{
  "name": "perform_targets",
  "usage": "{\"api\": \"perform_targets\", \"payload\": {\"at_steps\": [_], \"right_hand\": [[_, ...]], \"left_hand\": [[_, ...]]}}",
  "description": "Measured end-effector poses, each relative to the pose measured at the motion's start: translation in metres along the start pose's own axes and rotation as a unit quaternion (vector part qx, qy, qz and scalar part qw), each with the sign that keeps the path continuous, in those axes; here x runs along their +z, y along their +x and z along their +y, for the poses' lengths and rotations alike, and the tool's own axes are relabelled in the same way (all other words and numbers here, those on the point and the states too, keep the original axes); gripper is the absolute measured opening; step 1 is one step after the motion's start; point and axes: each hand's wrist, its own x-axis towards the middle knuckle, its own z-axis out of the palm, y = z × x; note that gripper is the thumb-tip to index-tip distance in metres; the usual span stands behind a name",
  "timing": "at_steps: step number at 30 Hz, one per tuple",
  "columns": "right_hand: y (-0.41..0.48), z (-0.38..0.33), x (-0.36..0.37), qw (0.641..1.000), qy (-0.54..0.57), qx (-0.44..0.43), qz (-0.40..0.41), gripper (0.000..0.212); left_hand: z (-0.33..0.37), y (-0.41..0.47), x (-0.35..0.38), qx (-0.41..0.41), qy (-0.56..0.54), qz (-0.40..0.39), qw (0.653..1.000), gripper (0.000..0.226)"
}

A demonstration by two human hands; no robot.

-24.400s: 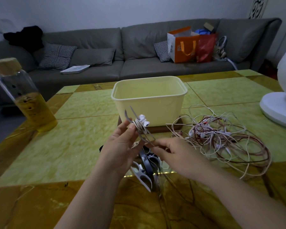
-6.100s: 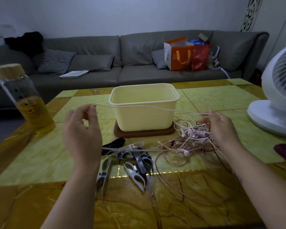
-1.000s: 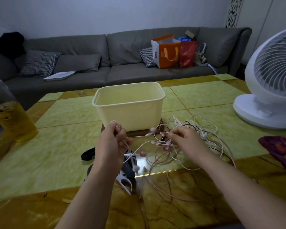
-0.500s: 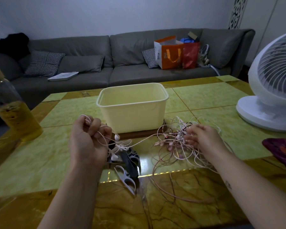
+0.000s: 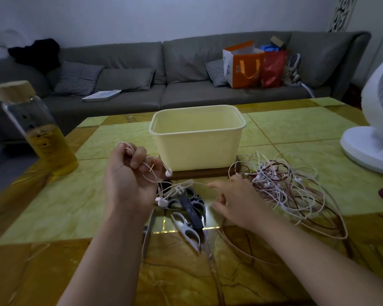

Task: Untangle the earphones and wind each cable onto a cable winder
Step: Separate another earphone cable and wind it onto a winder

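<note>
Holds a freed white cable (image 5: 142, 167) bunched in the left grip (image 5: 128, 180); reaches with the right grip (image 5: 237, 199), loosely spread and empty, beside the tangle (image 5: 283, 184) toward the right edge of the surface (image 5: 53, 206). Light, limp, snag-prone; best pinched near an earbud (image 5: 168, 172).

Two hands (image 5: 128, 184) (image 5: 237, 202), one tub (image 5: 197, 151), one bottle (image 5: 42, 133), one fan (image 5: 372, 146)

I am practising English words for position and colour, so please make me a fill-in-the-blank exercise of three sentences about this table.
1. Loops of white earphone cable are gripped in the ___ hand.
2. The tangle of earphones lies to the ___ of the cream tub.
3. The bottle holds ___ liquid.

Missing words: left; right; yellow.
</note>
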Motion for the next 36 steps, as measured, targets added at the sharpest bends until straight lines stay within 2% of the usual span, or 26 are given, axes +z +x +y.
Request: {"api": "perform_targets", "payload": {"at_steps": [4, 7, 10, 13, 15, 16, 17, 19, 20, 23, 27, 29, 32, 36], "right_hand": [[0.005, -0.003, 0.001, 0.997, -0.052, 0.054, -0.035, 0.055], [0.006, 0.0, 0.007, 0.993, -0.076, 0.072, -0.053, 0.036], [0.007, -0.001, 0.008, 0.995, -0.05, 0.08, -0.029, 0.018], [0.008, -0.005, -0.001, 0.995, 0.02, 0.1, 0.017, 0.017], [0.007, -0.011, -0.019, 0.986, 0.086, 0.118, 0.083, 0.018], [0.007, -0.012, -0.03, 0.977, 0.13, 0.13, 0.112, 0.018], [0.006, -0.015, -0.044, 0.963, 0.186, 0.141, 0.133, 0.018], [0.001, -0.02, -0.069, 0.934, 0.293, 0.14, 0.15, 0.016], [-0.001, -0.023, -0.079, 0.929, 0.314, 0.127, 0.151, 0.017], [-0.004, -0.036, -0.119, 0.939, 0.298, 0.063, 0.157, 0.022], [0.004, -0.06, -0.176, 0.955, 0.245, -0.009, 0.166, 0.017], [0.009, -0.07, -0.197, 0.962, 0.217, -0.038, 0.162, 0.018], [0.015, -0.084, -0.219, 0.968, 0.191, -0.063, 0.153, 0.022], [0.019, -0.095, -0.24, 0.956, 0.205, -0.089, 0.191, 0.022]], "left_hand": [[0.007, 0.002, -0.004, 0.009, -0.008, -0.001, 1.0, 0.035], [0.012, 0.003, -0.005, 0.009, -0.012, 0.004, 1.0, 0.035], [0.016, 0.002, -0.007, 0.011, -0.013, 0.016, 1.0, 0.036], [0.02, 0.001, -0.01, 0.007, 0.005, 0.039, 0.999, 0.036], [0.023, 0.0, -0.014, -0.002, 0.07, 0.058, 0.996, 0.032], [0.023, -0.002, -0.015, -0.008, 0.14, 0.066, 0.988, 0.028], [0.024, -0.005, -0.014, -0.018, 0.237, 0.071, 0.969, 0.024], [0.024, -0.011, -0.008, -0.029, 0.424, 0.06, 0.903, 0.019], [0.023, -0.014, -0.005, -0.023, 0.475, 0.046, 0.879, 0.017], [0.029, -0.021, 0.013, -0.019, 0.546, -0.02, 0.837, 0.008], [0.033, -0.02, 0.043, 0.006, 0.645, -0.157, 0.748, 0.036], [0.033, -0.019, 0.062, 0.022, 0.661, -0.19, 0.726, 0.049], [0.03, -0.02, 0.092, 0.043, 0.669, -0.212, 0.711, 0.062], [0.016, -0.021, 0.126, 0.041, 0.667, -0.232, 0.707, 0.062]]}}
